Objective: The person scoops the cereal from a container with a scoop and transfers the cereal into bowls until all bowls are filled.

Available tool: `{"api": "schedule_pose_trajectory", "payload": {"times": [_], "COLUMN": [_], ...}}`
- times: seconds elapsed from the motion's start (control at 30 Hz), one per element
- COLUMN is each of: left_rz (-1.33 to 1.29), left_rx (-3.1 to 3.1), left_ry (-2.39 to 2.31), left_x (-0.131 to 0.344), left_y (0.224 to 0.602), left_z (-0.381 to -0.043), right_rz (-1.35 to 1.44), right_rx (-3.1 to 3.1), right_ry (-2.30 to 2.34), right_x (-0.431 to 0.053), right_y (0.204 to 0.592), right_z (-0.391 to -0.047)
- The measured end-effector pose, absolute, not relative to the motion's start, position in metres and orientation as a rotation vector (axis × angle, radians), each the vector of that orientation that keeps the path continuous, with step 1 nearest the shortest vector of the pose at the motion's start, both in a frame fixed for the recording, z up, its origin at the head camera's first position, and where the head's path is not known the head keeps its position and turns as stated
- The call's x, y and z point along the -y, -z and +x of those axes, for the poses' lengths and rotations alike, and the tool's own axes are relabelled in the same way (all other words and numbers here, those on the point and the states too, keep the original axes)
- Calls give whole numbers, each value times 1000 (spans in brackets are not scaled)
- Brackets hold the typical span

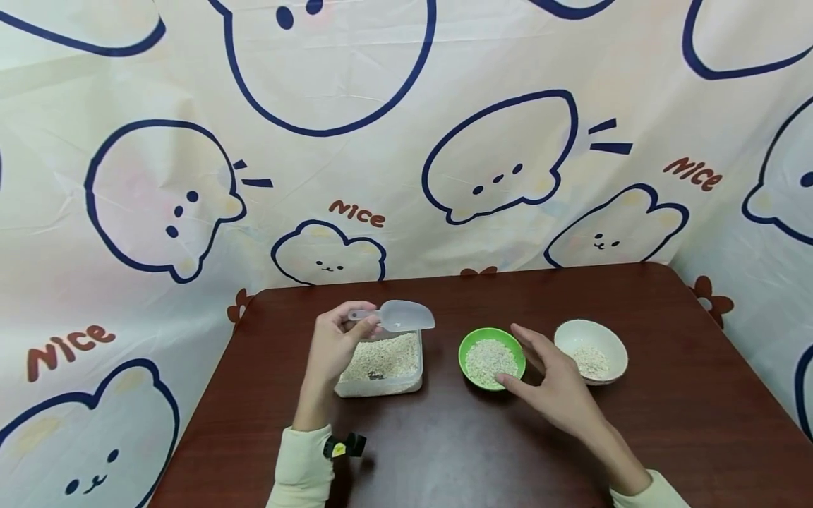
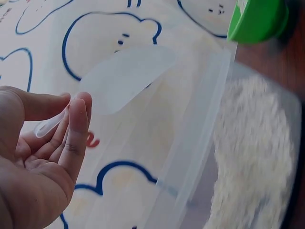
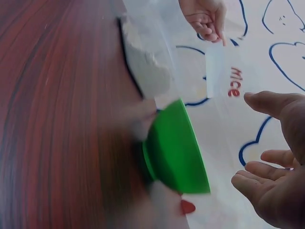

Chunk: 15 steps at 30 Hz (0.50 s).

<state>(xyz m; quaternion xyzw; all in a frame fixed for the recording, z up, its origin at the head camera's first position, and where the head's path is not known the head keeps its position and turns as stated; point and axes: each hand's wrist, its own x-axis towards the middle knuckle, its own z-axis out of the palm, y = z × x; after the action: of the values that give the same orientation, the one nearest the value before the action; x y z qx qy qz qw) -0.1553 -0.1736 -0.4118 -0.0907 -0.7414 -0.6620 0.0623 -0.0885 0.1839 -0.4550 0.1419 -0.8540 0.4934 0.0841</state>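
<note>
Between thumb and fingers my left hand (image 1: 336,342) pinches the handle of a translucent plastic scoop (image 1: 406,315). The scoop is held above the back of a clear plastic tub (image 1: 381,388) of pale flakes, which look like oats (image 2: 252,148). My right hand (image 1: 552,381) is spread beside a green bowl (image 1: 466,337) that has flakes in it. In the right wrist view, its thumb and fingers stand apart, with a gap between them and the bowl's rim.
A white bowl (image 1: 612,346) with some flakes stands to the right, behind my right hand. Everything sits on a dark reddish-brown table (image 1: 444,451). A printed cloth (image 1: 394,169) with cartoon outlines hangs along the table's back edge.
</note>
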Motion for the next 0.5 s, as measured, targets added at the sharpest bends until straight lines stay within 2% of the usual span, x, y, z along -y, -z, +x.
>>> {"api": "schedule_pose_trajectory", "payload": {"times": [0.5], "left_rz": [-94], "left_rx": [2447], "left_ry": [1754], "left_x": [231], "left_y": [422], "left_z": [-145], "right_rz": [495], "right_rx": [2583], "right_ry": [-1551], "right_x": [-116], "right_y": [461], "right_z": [-103]}}
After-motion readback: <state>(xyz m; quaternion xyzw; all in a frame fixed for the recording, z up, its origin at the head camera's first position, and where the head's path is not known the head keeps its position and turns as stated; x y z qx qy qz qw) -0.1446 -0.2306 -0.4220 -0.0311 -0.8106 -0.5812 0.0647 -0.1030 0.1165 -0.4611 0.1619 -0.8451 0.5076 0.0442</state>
